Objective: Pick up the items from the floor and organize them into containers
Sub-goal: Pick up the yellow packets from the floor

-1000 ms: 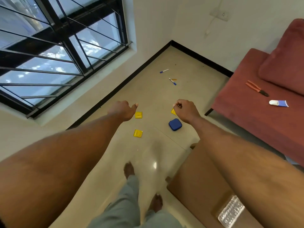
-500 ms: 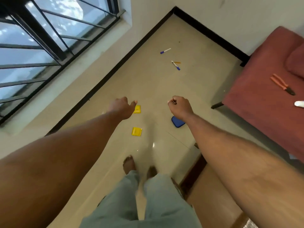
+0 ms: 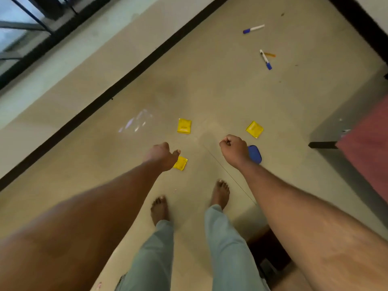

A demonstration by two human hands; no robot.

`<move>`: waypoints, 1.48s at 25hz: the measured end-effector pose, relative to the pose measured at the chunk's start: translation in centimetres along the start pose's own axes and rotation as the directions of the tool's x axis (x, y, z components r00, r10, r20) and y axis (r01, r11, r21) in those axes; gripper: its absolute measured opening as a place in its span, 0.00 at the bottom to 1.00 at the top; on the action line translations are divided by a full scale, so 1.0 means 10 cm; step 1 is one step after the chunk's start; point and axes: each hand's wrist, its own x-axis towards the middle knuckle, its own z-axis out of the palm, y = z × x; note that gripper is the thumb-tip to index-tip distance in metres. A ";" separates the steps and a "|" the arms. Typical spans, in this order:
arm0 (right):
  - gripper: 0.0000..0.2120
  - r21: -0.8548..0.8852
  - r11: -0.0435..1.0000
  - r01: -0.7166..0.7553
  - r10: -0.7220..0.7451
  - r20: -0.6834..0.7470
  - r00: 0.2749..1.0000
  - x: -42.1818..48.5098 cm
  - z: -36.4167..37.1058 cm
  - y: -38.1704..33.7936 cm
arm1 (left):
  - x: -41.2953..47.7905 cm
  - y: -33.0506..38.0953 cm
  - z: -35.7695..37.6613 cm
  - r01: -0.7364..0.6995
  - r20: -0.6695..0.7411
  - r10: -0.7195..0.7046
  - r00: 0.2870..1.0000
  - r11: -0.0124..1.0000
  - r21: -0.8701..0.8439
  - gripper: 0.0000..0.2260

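Note:
Three yellow sachets lie on the beige floor: one [image 3: 184, 126] ahead of my left hand, one [image 3: 254, 129] ahead of my right hand, and one [image 3: 181, 163] half hidden by my left hand. A blue pouch [image 3: 255, 154] lies on the floor, partly hidden behind my right hand. Farther off lie two blue-capped markers [image 3: 253, 29] [image 3: 265, 59] and a small orange item [image 3: 269, 55]. My left hand [image 3: 162, 155] is held out above the floor with fingers curled and thumb out, holding nothing. My right hand [image 3: 234, 149] is a closed fist, also holding nothing.
A red sofa [image 3: 369, 148] with a black leg [image 3: 321, 144] stands at the right. A dark skirting line [image 3: 117, 85] runs along the left wall under a window. A brown box edge [image 3: 266, 246] shows at bottom right. My bare feet [image 3: 220, 192] stand just behind the sachets.
The view has tilted down and I have stepped closer to the sachets. Both arms stay stretched out with curled hands. The sofa seat with its tools has left the view.

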 end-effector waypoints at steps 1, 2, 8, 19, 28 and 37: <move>0.09 -0.009 1.000 0.005 -0.005 0.026 1.000 0.17 0.12 0.09 | 0.18 -0.01 0.16 0.015 0.014 -0.015 1.000 1.000 -0.014 0.24; 0.08 -0.017 1.000 0.011 -0.011 0.049 0.999 0.35 0.25 0.20 | 0.37 -0.03 0.34 0.032 0.033 -0.031 0.999 0.999 -0.027 0.24; 0.08 -0.026 0.999 0.023 -0.021 0.091 0.996 1.27 0.94 0.63 | 1.37 -0.34 1.29 0.094 0.091 -0.085 0.992 0.991 -0.095 0.20; 0.07 -0.069 0.996 0.063 -0.054 0.124 0.991 2.27 1.96 1.29 | 2.41 -0.59 2.45 0.070 0.001 -0.070 0.998 0.997 -0.035 0.38; 0.04 0.017 0.992 0.124 -0.125 0.081 0.989 2.87 2.30 0.94 | 2.60 -0.83 2.67 -0.215 -0.076 0.262 0.962 0.900 0.379 0.19; 0.14 -0.136 0.928 0.347 -0.345 0.040 0.938 3.12 2.44 0.88 | 2.70 -0.94 2.65 -0.424 -0.088 0.475 0.876 0.843 0.330 0.29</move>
